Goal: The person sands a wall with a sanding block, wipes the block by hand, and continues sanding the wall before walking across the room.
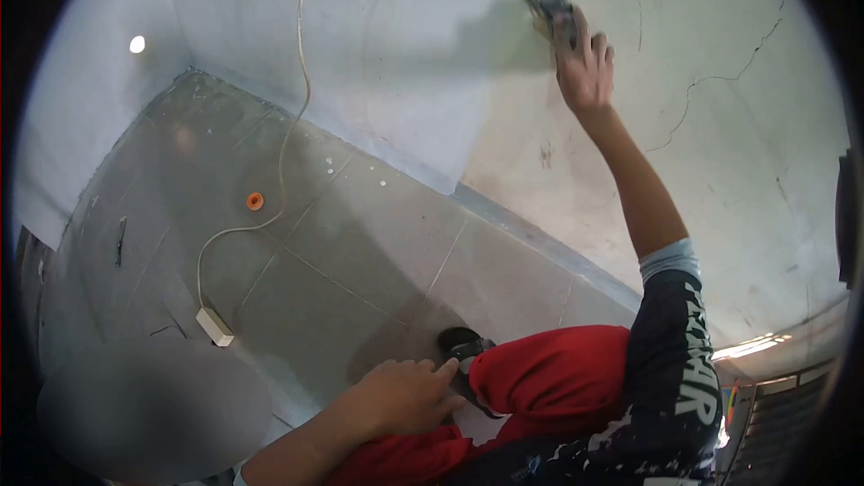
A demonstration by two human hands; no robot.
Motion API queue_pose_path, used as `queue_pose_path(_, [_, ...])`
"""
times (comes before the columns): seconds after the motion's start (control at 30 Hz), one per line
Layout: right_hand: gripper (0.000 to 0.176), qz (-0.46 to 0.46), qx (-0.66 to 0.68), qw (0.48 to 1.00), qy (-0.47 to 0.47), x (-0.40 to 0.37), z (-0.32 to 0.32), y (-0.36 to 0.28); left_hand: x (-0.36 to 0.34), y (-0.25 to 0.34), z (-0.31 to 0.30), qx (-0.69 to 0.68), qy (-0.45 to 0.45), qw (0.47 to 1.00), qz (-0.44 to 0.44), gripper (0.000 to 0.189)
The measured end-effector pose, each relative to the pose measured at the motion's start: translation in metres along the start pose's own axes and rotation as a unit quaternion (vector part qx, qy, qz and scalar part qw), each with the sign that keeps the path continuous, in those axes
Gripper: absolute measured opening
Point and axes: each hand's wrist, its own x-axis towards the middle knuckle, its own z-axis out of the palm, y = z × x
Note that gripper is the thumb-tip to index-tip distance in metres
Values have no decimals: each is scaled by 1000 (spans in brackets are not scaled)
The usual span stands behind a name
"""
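My right hand (587,72) is stretched up to the wall (720,153), its fingers wrapped round a dark, stained brush-like thing (547,11) with a pale, ragged edge. Its exact kind is too small and blurred to make out. A shadow from the hand falls on the wall to the left. Low in the view, my left hand (396,399) hangs beside my knee in red trousers (558,369). Its fingers are loosely bent with the thumb apart, and nothing shows in them. Bluish white covers the wall's left part; the right part is yellowish, with a long crack.
A pale cable (283,162) runs down the wall and over the tiled floor (378,243) to a white power strip (215,328). Near the cable lies an orange ring-shaped roll (256,202). My dark shoe (463,342) stands on the tiles. A blurred grey round patch covers the lower left.
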Motion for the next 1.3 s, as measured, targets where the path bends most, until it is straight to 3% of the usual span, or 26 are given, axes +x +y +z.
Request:
queue_pose_path(0.03, [54,26,-2,998,-62,-9,-5,0,-2,2,0,0,1,1000,4,67])
queue_pose_path(0.07, [54,23,-3,998,-59,-1,-1,3,-4,5,-1,3,9,1000,-2,67])
queue_pose_path(0.13, [51,-29,-49,998,19,32,10,0,-4,3,-2,11,13,1000,-13,67])
queue_pose_path(0.27, [57,-14,-12,999,30,75,0,-12,0,3,2,2,-39,999,-18,68])
queue_pose_path(0.33, [53,-21,37,997,58,31,5,-7,-4,2,0,10,-40,999,-23,68])
queue_pose_path(0.4, [51,-21,-25,998,-44,-15,-4,-13,-10,2,2,12,5,1000,-14,68])
queue_pose_path(0.53, [51,-34,-13,998,-50,2,2,-20,-14,6,1,12,1,1000,-24,69])
queue_pose_path(0.6, [52,-49,-42,998,1,43,13,-25,-7,6,9,-2,-18,1000,-4,69])
queue_pose_path(0.73, [53,-26,-11,999,-19,21,-4,-22,-9,7,7,17,-18,1000,-9,70])
queue_pose_path(0.8, [57,-56,-20,995,-84,-26,-9,-8,-12,8,9,21,6,1000,0,69])
queue_pose_path(0.93, [57,-73,-44,993,-82,-17,2,-11,-15,10,7,20,9,1000,-4,69])
queue_pose_path(1.0, [51,-103,-25,994,7,28,11,-26,-8,9,8,18,-15,1000,-9,69])
queue_pose_path(1.07, [51,-87,-20,996,3,35,9,-33,-6,12,4,24,-24,999,-15,69])
queue_pose_path(1.23, [47,-64,-6,997,-51,-35,0,-15,-16,14,14,23,17,999,13,68])
queue_pose_path(1.3, [56,-67,-9,995,-79,-34,7,-12,-20,15,6,10,9,1000,-14,67])
